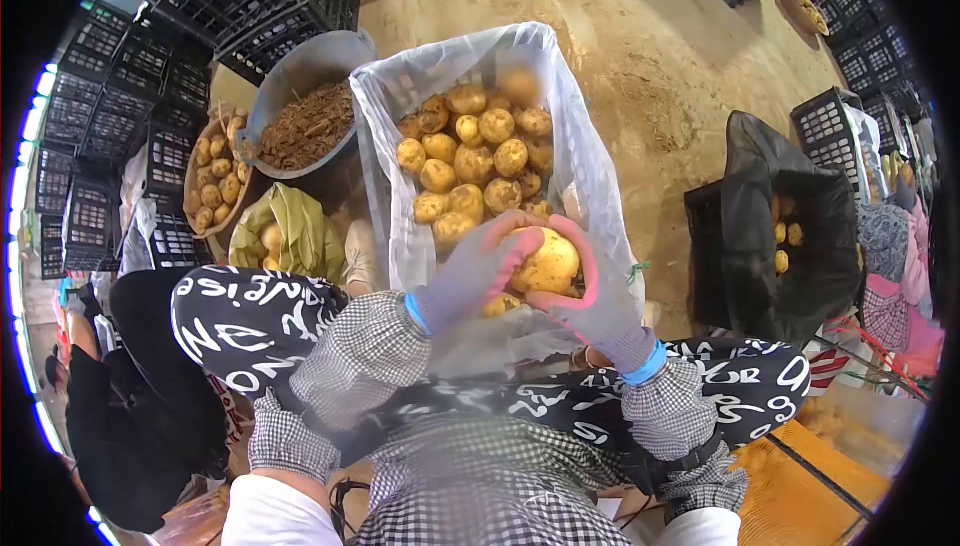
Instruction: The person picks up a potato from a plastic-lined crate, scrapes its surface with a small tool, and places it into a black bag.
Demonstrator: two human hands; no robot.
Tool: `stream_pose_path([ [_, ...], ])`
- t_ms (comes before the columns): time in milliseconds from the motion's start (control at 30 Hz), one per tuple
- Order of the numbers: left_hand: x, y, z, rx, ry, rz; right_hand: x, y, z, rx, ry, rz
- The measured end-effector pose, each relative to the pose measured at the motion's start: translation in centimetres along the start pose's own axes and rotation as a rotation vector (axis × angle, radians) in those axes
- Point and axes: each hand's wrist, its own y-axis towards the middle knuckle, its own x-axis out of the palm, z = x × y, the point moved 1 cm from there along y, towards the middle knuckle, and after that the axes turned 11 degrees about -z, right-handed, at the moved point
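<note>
A large yellow potato [546, 264] with dirt spots is held between my two gloved hands, over the near end of a crate lined with white plastic [590, 136]. My left hand [485, 271], in a grey and pink glove, has its fingers curled against the potato's left side. My right hand [600, 296], gloved the same way, cups it from the right and below. Many soil-marked potatoes [475, 161] lie in the lined crate beyond my hands. A smaller potato [500, 304] shows just under my left hand.
Left of the crate stand a blue tub of brown debris [310, 131], a basket of potatoes [218, 181] and a green bag [300, 236]. A black-lined crate [790, 296] with a few potatoes is on the right. Black crates [270, 6] are stacked behind. People sit on both sides.
</note>
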Motion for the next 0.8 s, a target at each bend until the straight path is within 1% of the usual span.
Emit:
stream_pose_path([
  [33, 0.0, -0.3, 0.0, -0.007, 0.029, -0.003, 0.3, 0.1, 0.6, 0.005, 0.003, 0.003],
  [100, -0.3, -0.3, -0.7, -0.026, 0.104, 0.071, 0.9, 0.0, 2.2, 0.014, 0.007, 0.01],
  [167, -0.9, 0.5, -2.4, -0.048, 0.194, 0.229, 1.1, 0.0, 2.4, 0.026, -0.108, 0.011],
  [200, -0.8, 0.6, -1.9, -0.086, 0.109, 0.238, 1.1, 0.0, 2.4, 0.031, -0.166, 0.009],
  [233, -0.8, 0.5, -0.7, -0.123, 0.028, 0.245, 1.0, 0.1, 2.6, 0.05, -0.016, 0.012],
  [300, -1.4, 0.8, 0.0, 0.041, 0.098, 0.196, 0.9, 0.2, 3.1, 0.096, 0.296, 0.026],
  [333, -1.8, 1.0, -0.1, 0.248, 0.25, 0.14, 0.8, 0.3, 3.0, 0.089, 0.443, 0.027],
  [400, -1.5, 1.0, 0.2, 0.414, 0.471, 0.131, 0.3, 0.5, 2.3, 0.072, 0.737, 0.032],
  [433, -0.1, 0.4, 1.0, 0.372, 0.538, 0.183, 0.2, 0.5, 2.3, 0.063, 0.823, 0.002],
  [500, 1.4, -0.2, 0.9, 0.328, 0.571, 0.262, 0.3, 0.3, 2.2, 0.047, 0.997, -0.06],
  [567, 1.9, -0.4, 0.1, 0.321, 0.504, 0.315, 0.6, 0.1, 1.4, -0.014, 1.015, -0.17],
  [600, 1.9, -0.5, 0.0, 0.294, 0.546, 0.328, 0.8, 0.2, 1.1, -0.046, 1.023, -0.227],
  [700, 1.6, -0.9, 0.0, 0.208, 0.629, 0.342, 1.4, 0.3, 1.2, -0.006, 1.078, -0.241],
  [767, 1.5, -0.9, 0.4, 0.161, 0.623, 0.323, 1.9, 0.2, 1.5, 0.075, 1.083, -0.152],
  [800, 1.4, -0.5, -0.1, 0.142, 0.665, 0.356, 2.0, 0.0, 1.6, 0.116, 1.086, -0.106],
])
